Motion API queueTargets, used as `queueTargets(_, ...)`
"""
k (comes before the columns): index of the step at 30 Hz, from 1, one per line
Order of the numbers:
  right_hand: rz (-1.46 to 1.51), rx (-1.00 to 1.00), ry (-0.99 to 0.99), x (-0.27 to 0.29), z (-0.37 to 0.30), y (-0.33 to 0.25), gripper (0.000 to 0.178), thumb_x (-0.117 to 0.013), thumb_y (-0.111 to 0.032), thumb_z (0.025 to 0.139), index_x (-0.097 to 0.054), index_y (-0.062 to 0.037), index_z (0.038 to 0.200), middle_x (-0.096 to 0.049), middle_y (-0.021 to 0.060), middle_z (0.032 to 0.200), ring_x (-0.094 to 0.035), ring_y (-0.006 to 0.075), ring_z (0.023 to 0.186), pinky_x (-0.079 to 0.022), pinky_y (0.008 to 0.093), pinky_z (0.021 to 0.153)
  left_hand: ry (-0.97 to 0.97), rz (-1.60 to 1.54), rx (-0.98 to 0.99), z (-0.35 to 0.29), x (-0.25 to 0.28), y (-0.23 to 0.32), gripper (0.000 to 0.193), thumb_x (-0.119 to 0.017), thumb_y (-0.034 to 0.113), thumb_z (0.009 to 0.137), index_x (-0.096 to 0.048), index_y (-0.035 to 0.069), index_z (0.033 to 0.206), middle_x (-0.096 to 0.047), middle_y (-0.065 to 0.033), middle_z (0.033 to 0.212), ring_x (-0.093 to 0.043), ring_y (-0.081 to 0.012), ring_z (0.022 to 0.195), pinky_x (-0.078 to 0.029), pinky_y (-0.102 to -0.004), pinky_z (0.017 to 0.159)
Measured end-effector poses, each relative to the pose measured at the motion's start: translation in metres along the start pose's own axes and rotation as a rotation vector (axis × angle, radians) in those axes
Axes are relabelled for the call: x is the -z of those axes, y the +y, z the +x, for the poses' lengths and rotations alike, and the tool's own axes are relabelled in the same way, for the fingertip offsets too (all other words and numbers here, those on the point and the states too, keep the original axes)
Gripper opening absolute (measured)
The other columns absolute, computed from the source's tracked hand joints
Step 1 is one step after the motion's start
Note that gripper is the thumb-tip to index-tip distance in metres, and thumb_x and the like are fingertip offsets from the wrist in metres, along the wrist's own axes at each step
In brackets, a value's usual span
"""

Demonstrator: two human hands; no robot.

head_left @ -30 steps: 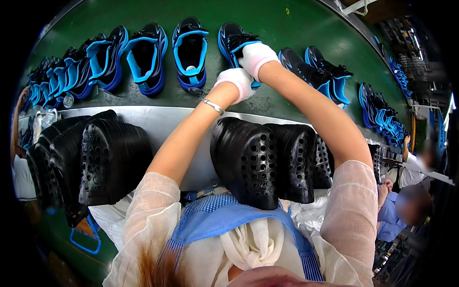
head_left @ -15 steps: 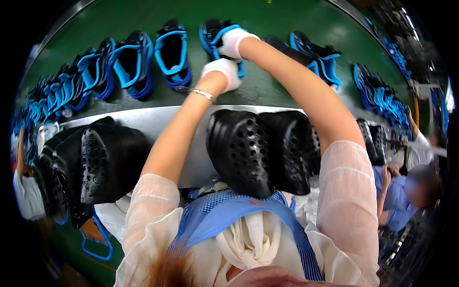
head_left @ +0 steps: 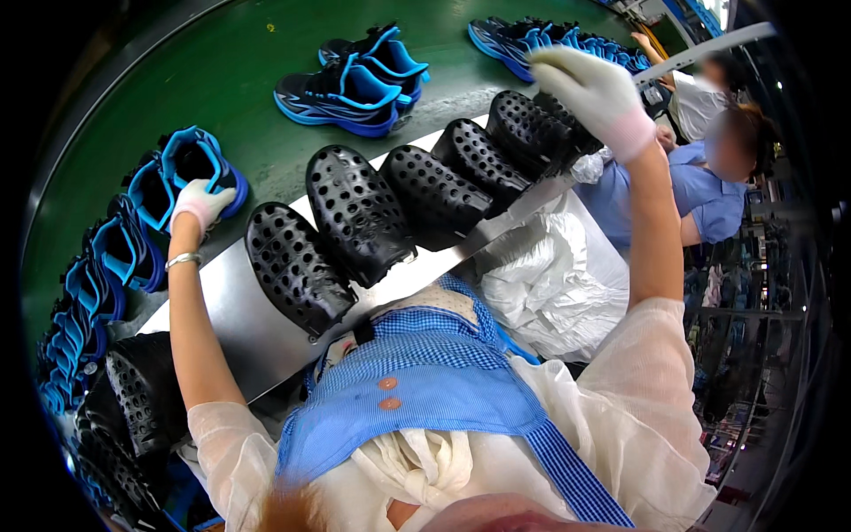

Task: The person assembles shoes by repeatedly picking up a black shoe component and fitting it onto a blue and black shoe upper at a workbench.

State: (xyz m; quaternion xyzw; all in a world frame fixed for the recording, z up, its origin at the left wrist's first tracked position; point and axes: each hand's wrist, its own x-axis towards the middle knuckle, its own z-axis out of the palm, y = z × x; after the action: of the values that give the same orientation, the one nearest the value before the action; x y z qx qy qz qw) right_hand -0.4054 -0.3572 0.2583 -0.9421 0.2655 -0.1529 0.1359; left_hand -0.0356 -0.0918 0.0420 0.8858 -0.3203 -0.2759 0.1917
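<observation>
My left hand (head_left: pixel 200 203), in a white glove, grips the heel end of a blue and black sports shoe (head_left: pixel 182 165) that lies on the green conveyor belt (head_left: pixel 248 62) at the left. My right hand (head_left: pixel 592 90), also gloved, is raised at the upper right with its fingers apart and nothing in it. It hovers just above the far end of a row of black perforated clogs (head_left: pixel 355 213). The clogs stand side by side on a grey metal shelf (head_left: pixel 239 310) between me and the belt.
A pair of blue and black shoes (head_left: pixel 350 82) lies mid-belt, with several more at the far right (head_left: pixel 550 40) and down the left edge (head_left: pixel 97 275). More black clogs (head_left: pixel 133 399) are stacked at lower left. White bags (head_left: pixel 550 275) hang below the shelf. Co-workers (head_left: pixel 709 168) stand to the right.
My right hand has left the shoe on the belt and swung up to the right. My left hand has stayed on a blue shoe, now far to my left. My view has turned.
</observation>
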Motion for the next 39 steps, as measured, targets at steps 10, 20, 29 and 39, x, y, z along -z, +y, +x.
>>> queueTargets(10,-0.361,-0.106,-0.042,-0.016,-0.076,0.078,0.041,-0.066,-0.026,0.076,-0.059,-0.0090,0.112,-0.061,0.0130,0.106,-0.059,0.0295,0.100,-0.047,0.0365,0.086,0.318,0.521,-0.092,-0.031,0.014,0.027,0.054,-0.063,0.041,0.076,-0.058,0.011,0.121,-0.056,-0.0136,0.123,-0.056,-0.0323,0.110,-0.046,-0.0392,0.091)
queueTargets(20,-0.369,-0.067,-0.225,-0.023,-0.057,0.086,0.042,-0.066,-0.018,0.073,-0.054,-0.0077,0.111,-0.055,0.0154,0.107,-0.056,0.0334,0.100,-0.046,0.0377,0.085,0.338,0.298,-0.509,-0.045,0.013,0.063,0.040,-0.060,0.033,0.083,-0.063,0.005,0.112,-0.060,-0.0165,0.109,-0.056,-0.0333,0.102,-0.045,-0.0367,0.090)
queueTargets(29,-0.252,-0.054,-0.178,0.004,-0.058,0.070,0.036,-0.069,-0.015,0.068,-0.054,-0.0032,0.099,-0.055,0.0143,0.098,-0.057,0.0316,0.088,-0.047,0.0361,0.077,0.023,0.132,-0.703,-0.014,-0.004,0.124,0.041,-0.058,0.028,0.086,-0.059,0.005,0.120,-0.055,-0.0141,0.123,-0.057,-0.0253,0.107,-0.045,-0.0320,0.095)
queueTargets(39,-0.090,0.073,-0.091,-0.011,-0.026,0.018,0.040,-0.073,-0.009,0.067,-0.056,-0.0027,0.102,-0.056,0.0089,0.098,-0.059,0.0202,0.083,-0.050,0.0306,0.074,-0.178,0.420,-0.756,0.049,-0.049,0.159,0.048,-0.055,0.036,0.087,-0.050,0.011,0.129,-0.052,-0.0142,0.124,-0.054,-0.0322,0.110,-0.045,-0.0372,0.094)
